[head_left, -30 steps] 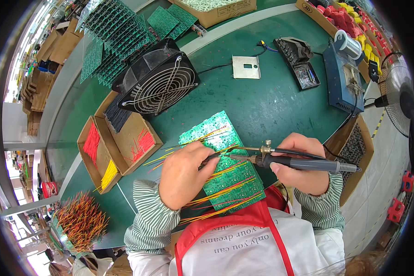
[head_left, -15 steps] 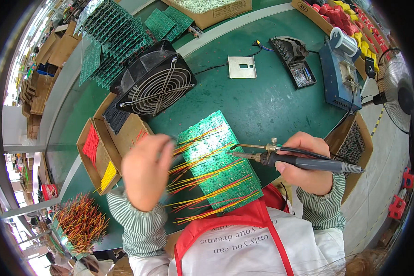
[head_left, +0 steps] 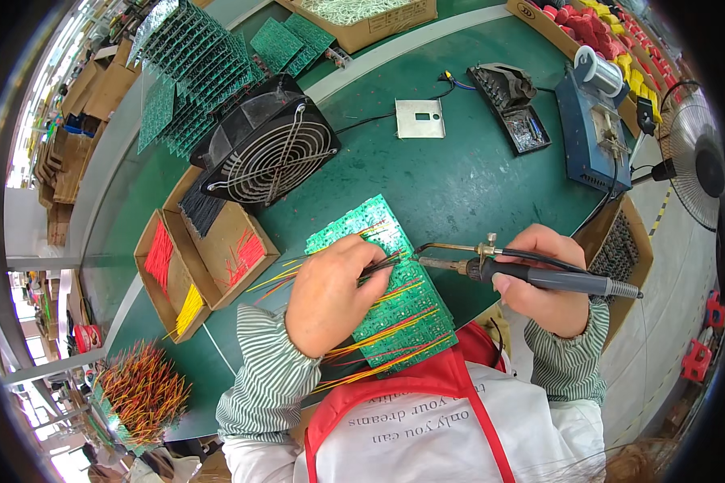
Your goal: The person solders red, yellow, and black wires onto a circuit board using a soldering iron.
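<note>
Green and densely dotted with pads, the circuit board (head_left: 399,298) lies tilted at lower centre of the frame, on the green table (head_left: 459,185), with yellow, orange and red wires fanning off its left and lower edges. The left hand (head_left: 330,298) is closed down on the board, fingertips pinching a dark wire (head_left: 383,266) at a joint. The right hand (head_left: 544,282) is wrapped around the soldering iron (head_left: 532,274), tip aimed at that spot. Best done, I judge, by pinning the wire steady, touching tip to pad briefly, and keeping fingers clear of the heat.
</note>
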`<state>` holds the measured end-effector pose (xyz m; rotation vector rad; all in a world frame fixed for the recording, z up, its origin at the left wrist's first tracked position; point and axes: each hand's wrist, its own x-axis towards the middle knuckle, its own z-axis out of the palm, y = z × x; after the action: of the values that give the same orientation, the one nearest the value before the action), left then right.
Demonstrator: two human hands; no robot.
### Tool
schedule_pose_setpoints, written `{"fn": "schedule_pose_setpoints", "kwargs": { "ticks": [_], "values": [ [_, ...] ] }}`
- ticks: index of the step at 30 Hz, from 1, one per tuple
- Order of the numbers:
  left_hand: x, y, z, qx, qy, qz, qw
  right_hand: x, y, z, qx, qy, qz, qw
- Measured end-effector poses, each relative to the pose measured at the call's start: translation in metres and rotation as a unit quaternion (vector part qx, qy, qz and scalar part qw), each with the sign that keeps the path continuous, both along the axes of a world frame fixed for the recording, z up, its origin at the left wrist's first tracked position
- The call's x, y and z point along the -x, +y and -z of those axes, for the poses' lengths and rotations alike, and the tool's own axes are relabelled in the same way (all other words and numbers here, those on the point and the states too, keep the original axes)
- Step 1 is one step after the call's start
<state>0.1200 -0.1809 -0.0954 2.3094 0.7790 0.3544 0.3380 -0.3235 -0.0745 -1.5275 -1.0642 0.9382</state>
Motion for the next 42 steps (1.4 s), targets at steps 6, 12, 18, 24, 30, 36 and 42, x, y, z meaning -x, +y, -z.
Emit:
{"fn": "schedule_pose_setpoints", "kwargs": {
  "ticks": [6, 12, 18, 24, 30, 36, 42],
  "values": [
    [-0.003, 0.002, 0.001, 0.022, 0.006, -0.008, 1.000, 0.000, 0.005, 0.006, -0.025, 0.001, -0.010, 1.000],
    [-0.005, 0.001, 0.002, 0.018, 0.010, -0.002, 1.000, 0.000, 0.006, 0.007, -0.027, -0.026, -0.024, 0.999],
    [-0.009, 0.004, 0.002, 0.027, 0.012, 0.001, 1.000, -0.003, 0.005, 0.008, -0.041, -0.036, -0.011, 0.998],
    [-0.001, 0.010, 0.003, 0.023, 0.012, 0.007, 1.000, -0.003, 0.005, 0.001, -0.023, -0.014, -0.007, 1.000],
    [0.029, 0.014, -0.012, -0.035, -0.004, 0.019, 0.999, 0.000, -0.018, 0.005, 0.006, 0.031, 0.073, 0.997],
    [0.120, 0.021, -0.020, -0.163, 0.074, -0.118, 0.977, -0.013, -0.025, 0.022, 0.058, -0.044, -0.005, 0.997],
    [0.167, -0.004, -0.015, -0.286, 0.286, -0.111, 0.908, -0.009, -0.013, 0.026, 0.045, -0.027, 0.003, 0.999]
  ]
}}
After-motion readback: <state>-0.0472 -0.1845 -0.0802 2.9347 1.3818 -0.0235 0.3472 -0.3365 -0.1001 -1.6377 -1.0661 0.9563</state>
